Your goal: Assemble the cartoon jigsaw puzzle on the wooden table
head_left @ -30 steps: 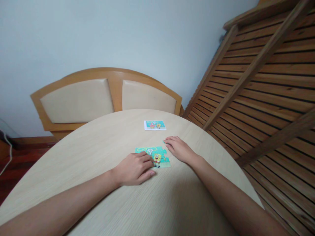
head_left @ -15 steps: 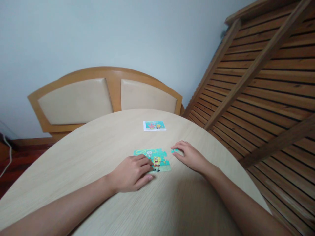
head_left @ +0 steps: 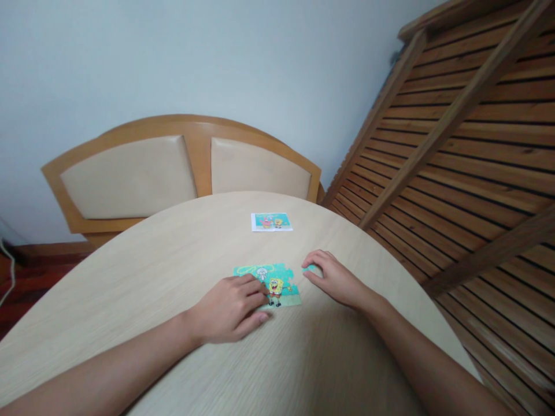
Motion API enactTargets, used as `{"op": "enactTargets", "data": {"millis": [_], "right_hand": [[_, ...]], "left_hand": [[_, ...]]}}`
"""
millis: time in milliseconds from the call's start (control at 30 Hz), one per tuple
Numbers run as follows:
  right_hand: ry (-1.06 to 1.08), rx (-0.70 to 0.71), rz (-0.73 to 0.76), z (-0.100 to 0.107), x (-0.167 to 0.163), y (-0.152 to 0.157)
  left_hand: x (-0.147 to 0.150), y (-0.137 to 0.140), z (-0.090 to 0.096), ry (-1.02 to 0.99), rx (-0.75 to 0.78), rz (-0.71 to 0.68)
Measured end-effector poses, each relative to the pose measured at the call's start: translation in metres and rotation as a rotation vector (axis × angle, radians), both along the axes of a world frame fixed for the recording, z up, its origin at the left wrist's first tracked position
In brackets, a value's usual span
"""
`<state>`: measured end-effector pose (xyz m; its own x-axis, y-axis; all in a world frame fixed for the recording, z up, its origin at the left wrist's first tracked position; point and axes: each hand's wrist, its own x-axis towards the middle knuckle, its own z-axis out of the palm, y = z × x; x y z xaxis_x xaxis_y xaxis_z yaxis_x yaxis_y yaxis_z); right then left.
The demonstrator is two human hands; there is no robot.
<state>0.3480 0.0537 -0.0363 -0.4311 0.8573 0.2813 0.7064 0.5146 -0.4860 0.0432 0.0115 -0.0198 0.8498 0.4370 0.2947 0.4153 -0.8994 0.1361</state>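
A cartoon jigsaw puzzle (head_left: 280,274) with a teal background lies on the table, joined together except for an uneven gap along its upper right edge. My left hand (head_left: 232,306) rests over its lower left part, palm down with the fingers laid out, hiding that corner. Just right of the gap, my right hand (head_left: 333,277) has thumb and fingertips around a small teal puzzle piece (head_left: 310,268), close to the tabletop. The piece is apart from the puzzle and partly covered by the fingers.
Farther back on the round wooden table (head_left: 195,242) lies a white-edged picture card (head_left: 272,222) with similar cartoon figures. Behind the table stands a padded headboard (head_left: 130,179) against the wall. A slatted wooden frame (head_left: 468,156) leans along the right side.
Both hands keep nearly the same place, with the piece still at the right fingertips. The view has shifted very slightly.
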Motion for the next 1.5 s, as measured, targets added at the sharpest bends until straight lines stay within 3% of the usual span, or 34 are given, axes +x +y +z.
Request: {"op": "enactTargets", "data": {"millis": [333,533,700,1167,1500], "right_hand": [[0.120,-0.041,-0.022,-0.002,-0.006,0.000],[0.326,-0.230,0.001,0.002,-0.025,-0.006],[0.379,-0.287,0.010,0.002,-0.029,-0.010],[0.281,-0.133,-0.022,-0.004,-0.034,-0.011],[0.204,-0.033,0.103,-0.001,-0.031,-0.007]], "left_hand": [[0.000,-0.001,0.001,0.012,0.008,0.012],[0.000,-0.001,0.000,0.011,0.012,0.013],[-0.002,-0.002,0.000,0.010,0.009,0.008],[-0.002,-0.001,0.001,0.027,-0.009,-0.007],[-0.002,0.000,0.003,0.035,0.004,0.002]]}}
